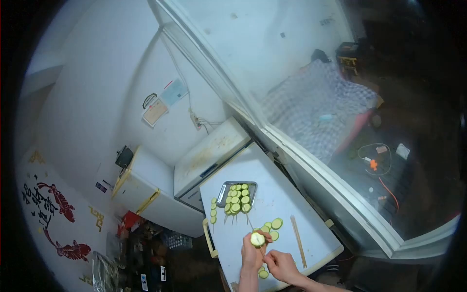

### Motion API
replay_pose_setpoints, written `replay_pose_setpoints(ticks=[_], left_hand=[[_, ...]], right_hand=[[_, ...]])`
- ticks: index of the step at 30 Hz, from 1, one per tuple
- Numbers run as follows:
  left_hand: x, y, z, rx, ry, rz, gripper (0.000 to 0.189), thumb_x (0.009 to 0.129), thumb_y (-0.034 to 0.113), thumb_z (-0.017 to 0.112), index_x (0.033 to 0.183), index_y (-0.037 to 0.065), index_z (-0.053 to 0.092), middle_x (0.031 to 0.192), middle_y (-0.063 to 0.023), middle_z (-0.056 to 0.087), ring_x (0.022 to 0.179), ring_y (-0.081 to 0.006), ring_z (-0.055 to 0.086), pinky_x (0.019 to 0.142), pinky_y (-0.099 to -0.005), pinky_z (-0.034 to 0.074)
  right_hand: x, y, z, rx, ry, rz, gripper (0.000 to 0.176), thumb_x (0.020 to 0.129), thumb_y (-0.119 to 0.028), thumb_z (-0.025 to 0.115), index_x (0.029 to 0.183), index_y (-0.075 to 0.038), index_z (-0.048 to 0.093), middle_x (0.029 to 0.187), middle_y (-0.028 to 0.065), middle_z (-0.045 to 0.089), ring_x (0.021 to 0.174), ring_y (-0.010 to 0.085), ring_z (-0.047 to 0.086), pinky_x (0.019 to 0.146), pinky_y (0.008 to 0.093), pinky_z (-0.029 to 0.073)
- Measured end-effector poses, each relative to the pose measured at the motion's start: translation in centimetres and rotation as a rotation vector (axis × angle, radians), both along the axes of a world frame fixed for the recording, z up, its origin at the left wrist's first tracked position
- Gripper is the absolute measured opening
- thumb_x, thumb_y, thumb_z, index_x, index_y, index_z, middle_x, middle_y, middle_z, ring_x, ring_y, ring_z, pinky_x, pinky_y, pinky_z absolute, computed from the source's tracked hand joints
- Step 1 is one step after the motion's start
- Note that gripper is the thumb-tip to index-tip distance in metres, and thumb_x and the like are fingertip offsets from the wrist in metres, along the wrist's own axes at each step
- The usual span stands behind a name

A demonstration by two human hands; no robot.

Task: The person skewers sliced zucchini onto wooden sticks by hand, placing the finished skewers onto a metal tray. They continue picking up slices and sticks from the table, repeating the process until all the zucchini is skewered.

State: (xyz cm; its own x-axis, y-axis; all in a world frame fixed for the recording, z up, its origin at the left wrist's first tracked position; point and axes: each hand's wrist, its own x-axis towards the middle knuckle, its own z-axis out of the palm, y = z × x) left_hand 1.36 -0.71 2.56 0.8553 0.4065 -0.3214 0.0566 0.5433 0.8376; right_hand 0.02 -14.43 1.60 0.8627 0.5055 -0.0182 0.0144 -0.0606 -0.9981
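Rows of pale, green-rimmed slices (236,193) cover most of the metal tray (254,190), overlapping one another, with the thin ends of their sticks (237,220) poking out past its near edge. The tray sits on the white tabletop (287,197), beyond my hands. Just left of it, directly on the tabletop, one more skewered row (213,210) lies in a line. My left hand (251,250) is closed around a held slice (258,239), its cut face up, above the tabletop and nearer me than the tray. My right hand (280,266) is just beside it, fingers pinched on a thin skewer (263,251) below that slice. Loose slices (276,224) lie beyond my fingers, and another slice (263,274) rests between my forearms. To the right, bare skewers (298,242) lie together. Down on the left stands a perforated crate (179,241); its contents I cannot tell.
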Motion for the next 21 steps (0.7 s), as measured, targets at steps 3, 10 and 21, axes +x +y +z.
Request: replay_pose_setpoints(ticks=[3,10,21], left_hand=[[-0.9,-2.0,0.3,0.013,0.101,0.006,0.039,0.102,0.036,0.031,0.099,0.005,0.054,0.092,-0.016,0.063,0.081,-0.0264,0.059,0.078,-0.0373,0.049],[-0.2,0.4,-0.4,-0.016,-0.019,0.021,0.04,0.102,0.038,0.031,0.098,0.006,0.055,0.087,-0.0146,0.061,0.08,-0.026,0.057,0.088,-0.0436,0.047],[-0.1,-0.5,1.2,-0.047,-0.067,0.002,0.04,0.101,0.038,0.03,0.099,0.006,0.055,0.086,-0.0141,0.06,0.079,-0.025,0.057,0.092,-0.0455,0.045]], right_hand=[[1.0,0.8,-0.7,-0.01,0.037,-0.05,0.028,0.093,-0.025,0.063,0.086,0.002,0.065,0.063,0.0125,0.065,0.057,0.0217,0.063,0.055,0.0338,0.048],[-0.1,-0.9,0.0,0.041,0.165,0.086,0.027,0.096,-0.023,0.061,0.089,0.003,0.066,0.065,0.0092,0.066,0.057,0.0134,0.061,0.056,0.0307,0.047],[-0.5,-0.9,1.0,0.129,0.11,-0.028,0.022,0.093,-0.02,0.062,0.086,0.001,0.062,0.059,0.0123,0.059,0.051,0.0224,0.059,0.052,0.0352,0.044]])
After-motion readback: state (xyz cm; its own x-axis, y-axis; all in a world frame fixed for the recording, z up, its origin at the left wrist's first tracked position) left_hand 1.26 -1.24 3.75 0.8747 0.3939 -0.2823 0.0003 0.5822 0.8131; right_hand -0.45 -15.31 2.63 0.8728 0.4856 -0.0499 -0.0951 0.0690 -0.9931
